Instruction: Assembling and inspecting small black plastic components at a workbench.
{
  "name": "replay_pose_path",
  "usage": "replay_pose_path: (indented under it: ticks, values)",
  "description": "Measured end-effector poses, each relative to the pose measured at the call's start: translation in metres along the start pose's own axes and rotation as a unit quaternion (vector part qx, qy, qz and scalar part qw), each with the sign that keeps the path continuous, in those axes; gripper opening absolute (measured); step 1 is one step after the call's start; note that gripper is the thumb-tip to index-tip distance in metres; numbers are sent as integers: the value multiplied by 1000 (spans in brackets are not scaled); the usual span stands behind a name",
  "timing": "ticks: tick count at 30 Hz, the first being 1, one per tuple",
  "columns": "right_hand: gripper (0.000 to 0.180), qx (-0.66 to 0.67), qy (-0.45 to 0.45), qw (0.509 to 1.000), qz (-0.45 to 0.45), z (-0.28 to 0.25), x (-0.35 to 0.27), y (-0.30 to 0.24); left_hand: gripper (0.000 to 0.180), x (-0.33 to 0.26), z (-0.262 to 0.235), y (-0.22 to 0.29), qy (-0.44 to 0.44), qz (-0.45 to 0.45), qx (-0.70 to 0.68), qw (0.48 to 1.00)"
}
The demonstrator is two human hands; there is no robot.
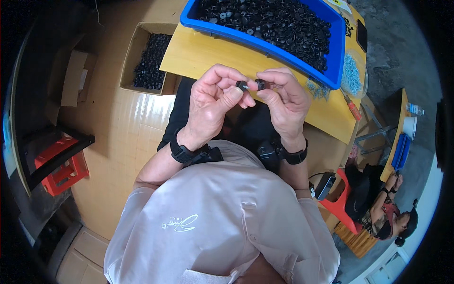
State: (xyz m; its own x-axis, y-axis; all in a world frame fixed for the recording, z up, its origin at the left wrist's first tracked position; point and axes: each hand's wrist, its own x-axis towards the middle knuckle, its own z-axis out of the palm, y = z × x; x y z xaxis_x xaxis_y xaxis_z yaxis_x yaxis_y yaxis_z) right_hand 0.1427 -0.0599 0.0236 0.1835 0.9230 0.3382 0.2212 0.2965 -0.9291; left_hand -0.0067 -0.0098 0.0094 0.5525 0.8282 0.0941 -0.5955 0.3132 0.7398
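Note:
Between the thumb and fingertips of my left hand is a small black plastic part, with the threaded end of a screw sticking out toward the right. My right hand pinches another small black round piece. The two pieces face each other a short gap apart, over my lap and just in front of the yellow table. Beyond my hands stands a blue bin, heaped with small black plastic parts.
Right of the bin are a clear container of bluish screws, loose screws, a red-handled screwdriver and a phone. A cardboard box of black parts stands left. Another person sits at right.

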Motion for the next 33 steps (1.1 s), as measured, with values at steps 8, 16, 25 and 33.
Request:
replay_pose_path:
  ticks: [8,16,25,33]
  values:
    - [23,100,41,994,12,6,-2,0,15,0,6,2,22,36,31,999]
    - [27,149,40,988,7,13,-3,-2,18,-4,6,5,52,69,141,986]
    - [26,134,38,990,4,16,-4,-3,17,-4,8,7,75,72,161,981]
    - [22,277,58,958,38,18,-6,2,19,-7,19,13,75,105,210,969]
